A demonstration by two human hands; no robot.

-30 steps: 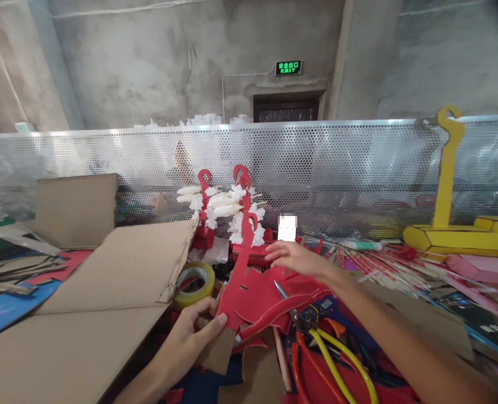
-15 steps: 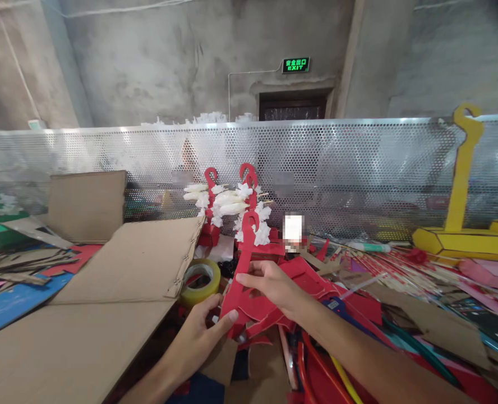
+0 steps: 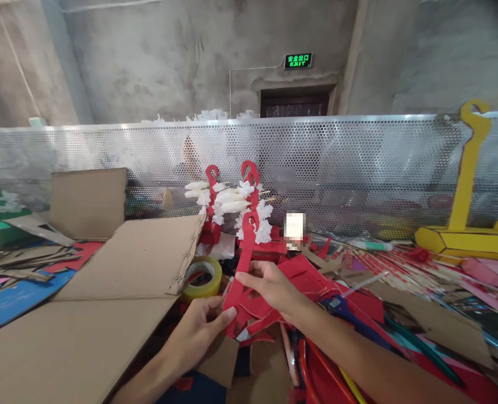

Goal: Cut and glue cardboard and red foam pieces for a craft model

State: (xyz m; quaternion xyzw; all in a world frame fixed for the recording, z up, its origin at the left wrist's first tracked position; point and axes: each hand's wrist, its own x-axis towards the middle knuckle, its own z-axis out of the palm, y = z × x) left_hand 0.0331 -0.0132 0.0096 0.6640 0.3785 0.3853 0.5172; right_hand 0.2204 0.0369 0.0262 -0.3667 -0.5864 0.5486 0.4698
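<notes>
Between my hands stands a red hook-topped cutout [image 3: 244, 261], its curled end pointing up and away from me. My left hand [image 3: 209, 320] pinches its lower end between thumb and fingers. My right hand [image 3: 268, 283] grips its shaft from the right, about midway up. Just behind rise more red hook shapes [image 3: 212, 175] with white ruffled pieces [image 3: 263, 221] and pale bud-like pieces [image 3: 232, 200] on them. Beneath and to the right of my hands lie red cut scraps [image 3: 303, 278]. A roll of clear yellowish tape [image 3: 202, 278] stands beside my left hand.
Brown cardboard sheets [image 3: 123, 264] cover the left side. A yellow hook-topped piece on a base [image 3: 463, 179] stands at far right. Thin sticks [image 3: 396, 261] and orange-handled scissors [image 3: 316, 365] lie among the clutter. A perforated metal panel [image 3: 337, 163] runs across the back.
My left hand has shifted slightly at the cutout's lower end, its thumb now lying a little lower left. My right hand keeps nearly the same grip. The view has tilted slightly.
</notes>
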